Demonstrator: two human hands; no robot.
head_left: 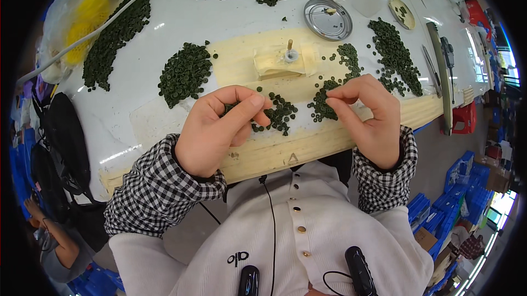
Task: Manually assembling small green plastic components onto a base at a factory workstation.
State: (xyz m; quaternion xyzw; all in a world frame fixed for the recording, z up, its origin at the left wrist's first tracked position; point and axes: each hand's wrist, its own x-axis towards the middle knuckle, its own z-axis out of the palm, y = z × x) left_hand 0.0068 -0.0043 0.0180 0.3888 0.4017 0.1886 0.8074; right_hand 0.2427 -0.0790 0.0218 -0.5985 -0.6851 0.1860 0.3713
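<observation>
I judge I'm mid-sort: my left hand (217,128) cups a clutch of small green rings (279,114) over the table's (164,21) near edge, my right hand (368,115) pinches one, needing steady fingertip placement next.

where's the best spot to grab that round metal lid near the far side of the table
Take the round metal lid by its raised outer rim, probably from the near edge, the side facing the right hand. It lies flat on the white table with its hollow up, so a pinch over the rim should hold better than the smooth middle. A small piece rests inside; keep it level.
</observation>
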